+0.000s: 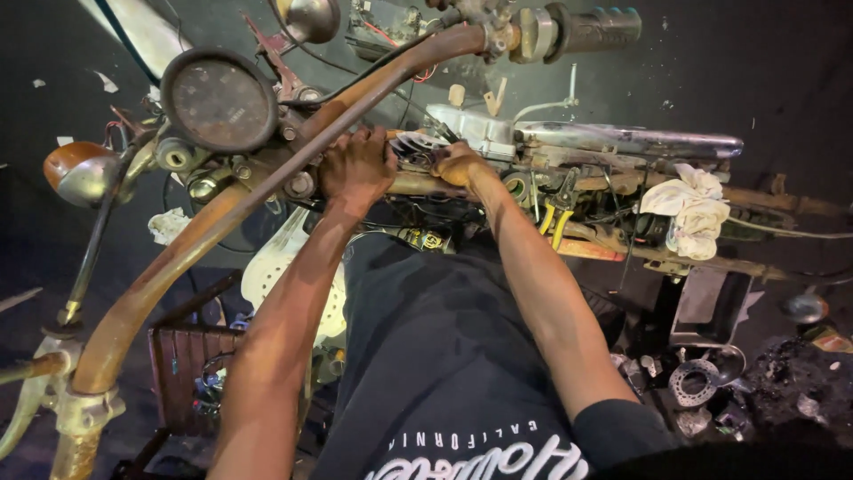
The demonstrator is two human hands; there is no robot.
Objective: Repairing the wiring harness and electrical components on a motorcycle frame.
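Both hands are down on the finned cylinder [418, 147], which sits on the stripped bike frame [622, 236] just under the rusty handlebar [231, 209]; left hand [358, 166] has its fingers curled tight over the cylinder's near edge, right hand [458, 164] has its fingers pressed together against the far side. To work it cleanly, I'd say keep equal pressure both sides and move it straight, no cocking. Mind the yellow-handled pliers [555, 218] and white rag [693, 209] lying near on the frame
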